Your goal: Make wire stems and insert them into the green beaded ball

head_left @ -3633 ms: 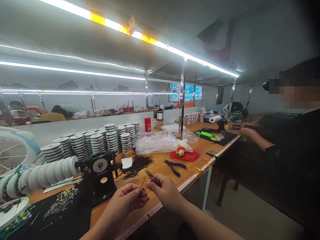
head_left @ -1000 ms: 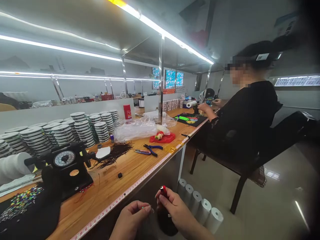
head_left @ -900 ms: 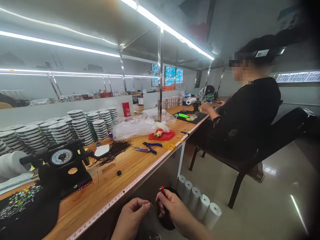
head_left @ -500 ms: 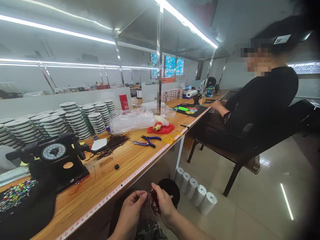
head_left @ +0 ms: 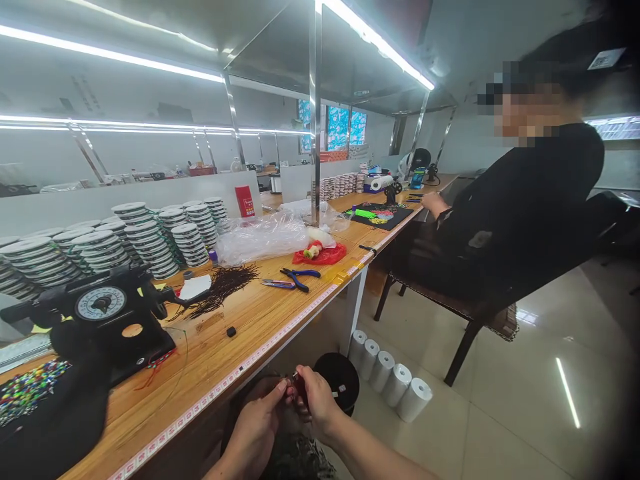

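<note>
Below the table's front edge, my left hand [head_left: 259, 421] is closed in a pinch, thumb against forefinger, on something too small to name. My right hand [head_left: 319, 401] curls round a small dark reddish object with a shiny tip, mostly hidden by the fingers. The fingertips of both hands meet or nearly meet over my lap. On the wooden table [head_left: 210, 363] beyond them lie blue-handled pliers [head_left: 301, 278], thread snips [head_left: 278, 284] and a small black block [head_left: 231, 331]. A printed measuring tape [head_left: 200, 407] runs along the table edge.
A black machine with a dial [head_left: 101, 303] stands left, near colourful beads [head_left: 31, 390] on a black mat. Stacked thread spools [head_left: 150, 240] line the back. White rolls [head_left: 415, 400] and a black round stool [head_left: 343, 383] are below. A co-worker [head_left: 530, 200] sits at right.
My left hand has closed in on the right, so the fingertips now meet or nearly meet. The view has shifted slightly. The co-worker leans a little differently.
</note>
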Motion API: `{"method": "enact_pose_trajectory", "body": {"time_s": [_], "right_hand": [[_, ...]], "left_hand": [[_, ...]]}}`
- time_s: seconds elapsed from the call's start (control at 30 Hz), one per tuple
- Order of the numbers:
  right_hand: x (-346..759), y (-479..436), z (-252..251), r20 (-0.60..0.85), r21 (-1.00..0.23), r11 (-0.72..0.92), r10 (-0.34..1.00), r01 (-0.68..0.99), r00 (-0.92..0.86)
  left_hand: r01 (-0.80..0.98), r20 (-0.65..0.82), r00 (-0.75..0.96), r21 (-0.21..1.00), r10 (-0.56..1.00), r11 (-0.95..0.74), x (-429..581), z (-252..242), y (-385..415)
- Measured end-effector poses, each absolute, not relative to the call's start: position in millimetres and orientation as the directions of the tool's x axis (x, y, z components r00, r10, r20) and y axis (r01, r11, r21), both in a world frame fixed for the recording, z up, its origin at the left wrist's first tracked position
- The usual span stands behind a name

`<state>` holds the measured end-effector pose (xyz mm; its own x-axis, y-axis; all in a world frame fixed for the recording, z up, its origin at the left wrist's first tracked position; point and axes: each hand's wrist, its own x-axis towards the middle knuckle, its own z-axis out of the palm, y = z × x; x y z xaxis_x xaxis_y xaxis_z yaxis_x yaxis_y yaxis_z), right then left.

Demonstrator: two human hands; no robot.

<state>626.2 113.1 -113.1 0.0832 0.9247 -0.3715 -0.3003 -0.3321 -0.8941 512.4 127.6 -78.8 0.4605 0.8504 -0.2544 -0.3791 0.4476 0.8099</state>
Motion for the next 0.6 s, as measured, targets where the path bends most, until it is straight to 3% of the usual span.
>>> {"method": "enact_pose_trajectory", "body": {"time_s": [0.27, 0.6], "right_hand": [[625.4, 113.7, -123.0, -0.414, -0.816, -0.368, 0.910, -0.446, 0.007], [626.1, 112.7, -123.6, -0.427, -0.808, -0.383, 0.904, -0.448, -0.004]], "left_hand": [[-0.373, -0.284, 0.485, 0.788, 0.827, 0.490, 513.2, -79.7, 128.1], [-0.338, -0.351, 0.496, 0.764, 0.794, 0.549, 512.6, -83.5, 129.8]]}}
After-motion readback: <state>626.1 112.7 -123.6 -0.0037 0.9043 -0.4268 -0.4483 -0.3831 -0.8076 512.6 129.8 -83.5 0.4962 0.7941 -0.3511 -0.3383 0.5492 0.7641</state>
